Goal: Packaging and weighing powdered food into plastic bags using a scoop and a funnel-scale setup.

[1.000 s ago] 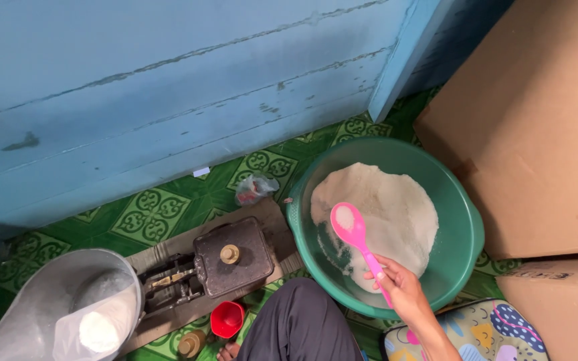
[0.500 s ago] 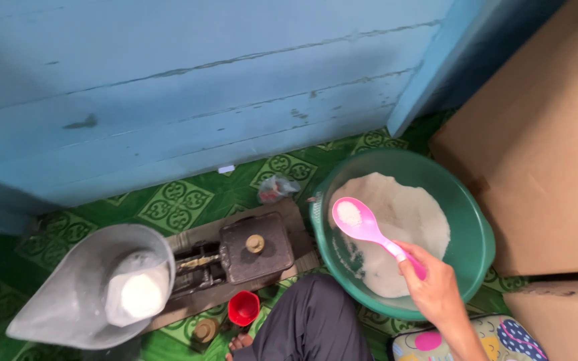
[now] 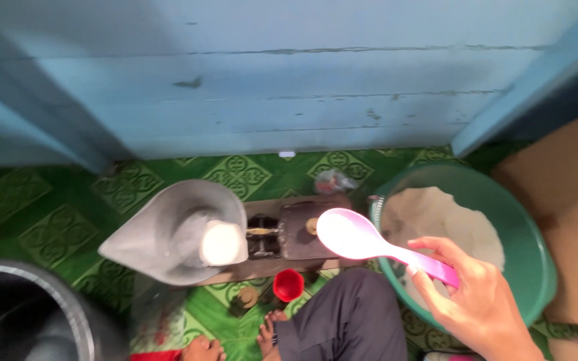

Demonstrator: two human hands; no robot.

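Observation:
My right hand (image 3: 473, 301) grips the handle of a pink plastic spoon (image 3: 362, 239), whose bowl hangs over the dark balance scale (image 3: 296, 235), just left of the green basin (image 3: 533, 261). White grains (image 3: 449, 220) fill that basin. On the scale's left side sits a grey metal scoop pan (image 3: 162, 230) holding a clear bag of white grains (image 3: 222, 242). My left hand is out of view. My dark-trousered knee (image 3: 349, 321) and bare toes (image 3: 202, 347) show at the bottom.
A blue plank wall (image 3: 289, 80) runs along the back above green patterned flooring (image 3: 55, 227). A small red cup (image 3: 288, 285) and a brass weight (image 3: 242, 299) lie before the scale. A dark round bin (image 3: 21, 321) stands bottom left, a cardboard box (image 3: 570, 174) at right.
The view has swung left. My right hand has carried the pink spoon out of the basin leftward, over the scale and toward the scoop pan. A dark bin has come into sight.

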